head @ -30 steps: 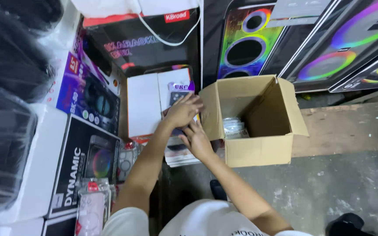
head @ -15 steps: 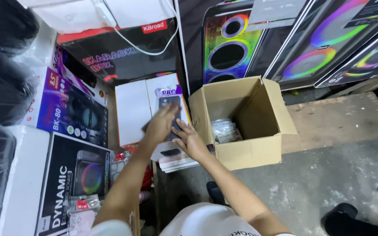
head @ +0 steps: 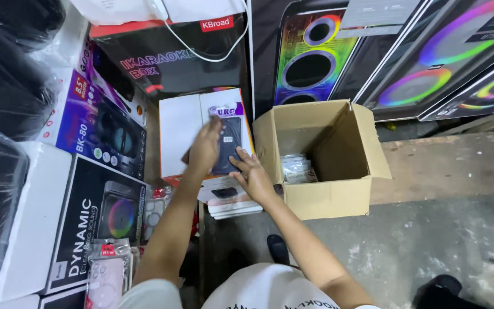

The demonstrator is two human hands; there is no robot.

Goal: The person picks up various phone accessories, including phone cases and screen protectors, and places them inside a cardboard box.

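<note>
Both hands, left hand (head: 204, 150) and right hand (head: 253, 178), pinch a dark phone case (head: 228, 143) in their fingers, open cardboard box (head: 338, 189) just right of them.

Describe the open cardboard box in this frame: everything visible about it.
The cardboard box is plain brown corrugated card, standing upright on the grey floor with its top flaps folded outward. Inside, at the bottom left, lie a few clear plastic packets; the rest of the inside shows bare card. It stands in front of dark speaker cartons and beside a wooden board. The right hand is just left of it; contact cannot be told.
</note>
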